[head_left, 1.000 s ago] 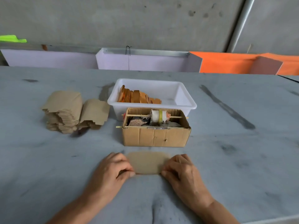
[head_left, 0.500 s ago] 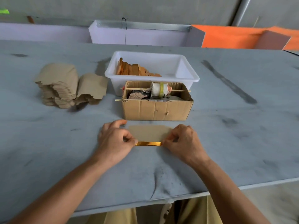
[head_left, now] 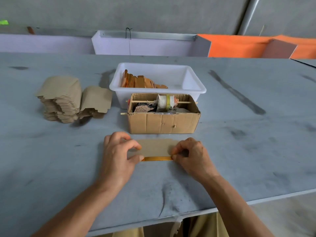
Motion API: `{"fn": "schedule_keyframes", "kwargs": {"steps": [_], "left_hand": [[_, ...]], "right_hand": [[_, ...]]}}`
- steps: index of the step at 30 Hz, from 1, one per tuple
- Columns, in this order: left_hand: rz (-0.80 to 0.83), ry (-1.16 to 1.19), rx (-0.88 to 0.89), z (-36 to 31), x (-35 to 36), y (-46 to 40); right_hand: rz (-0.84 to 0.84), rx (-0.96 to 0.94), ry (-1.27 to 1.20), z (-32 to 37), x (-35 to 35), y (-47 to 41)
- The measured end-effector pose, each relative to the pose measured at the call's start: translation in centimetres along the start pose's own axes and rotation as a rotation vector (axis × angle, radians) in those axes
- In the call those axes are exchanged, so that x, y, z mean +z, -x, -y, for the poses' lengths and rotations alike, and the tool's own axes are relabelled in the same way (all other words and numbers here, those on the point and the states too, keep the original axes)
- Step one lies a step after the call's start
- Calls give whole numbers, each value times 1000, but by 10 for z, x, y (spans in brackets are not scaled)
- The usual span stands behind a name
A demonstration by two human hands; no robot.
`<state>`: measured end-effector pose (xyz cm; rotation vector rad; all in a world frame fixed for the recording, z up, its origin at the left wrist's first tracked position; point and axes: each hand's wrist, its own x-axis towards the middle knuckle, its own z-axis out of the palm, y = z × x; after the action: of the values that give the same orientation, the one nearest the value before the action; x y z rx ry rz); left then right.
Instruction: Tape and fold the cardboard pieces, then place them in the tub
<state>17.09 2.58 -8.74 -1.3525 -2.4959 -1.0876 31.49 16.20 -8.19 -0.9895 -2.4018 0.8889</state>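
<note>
A flat brown cardboard piece [head_left: 156,147] lies on the grey table in front of me, with a glossy orange-gold strip [head_left: 156,158] along its near edge. My left hand [head_left: 118,154] pinches the piece's left end between thumb and fingers. My right hand [head_left: 191,155] pinches the right end the same way. Behind it stands a white tub [head_left: 196,82] holding several folded orange-brown pieces [head_left: 140,82] at its left side. A stack of unfolded cardboard pieces [head_left: 61,100] sits at the left.
An open cardboard box [head_left: 162,122] stands between the piece and the tub, with a tape roll [head_left: 165,101] on a wooden stick across it and scraps below. The table's near edge runs just under my forearms. Purple and orange bins line the back.
The near edge of the piece now shows an orange-gold strip that was hidden a second ago. Both hands stay at the ends, and the camera has tilted down and pulled back.
</note>
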Motion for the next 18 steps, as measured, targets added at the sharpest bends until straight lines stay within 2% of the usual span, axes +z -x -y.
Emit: {"fn": "schedule_keyframes", "kwargs": {"steps": [2,4,7,10,13,18], "left_hand": [[5,-110,334,-13,-1,8],[95,-174,520,-18,0,13],[184,-166,523,-17,-2,15],[213,-139,487,-17,-5,12],[208,-126,498,-21,-6,8],[230,-166,470,-19,-10,10]], "right_hand": [[-35,-33,28,-2,3,3],[-54,-51,52,-6,3,6],[-69,-98,142,-4,3,12],[-196,-308,361,13,6,20],[-212,-492,434,28,13,26],[-113,-482,472,16,11,32]]}}
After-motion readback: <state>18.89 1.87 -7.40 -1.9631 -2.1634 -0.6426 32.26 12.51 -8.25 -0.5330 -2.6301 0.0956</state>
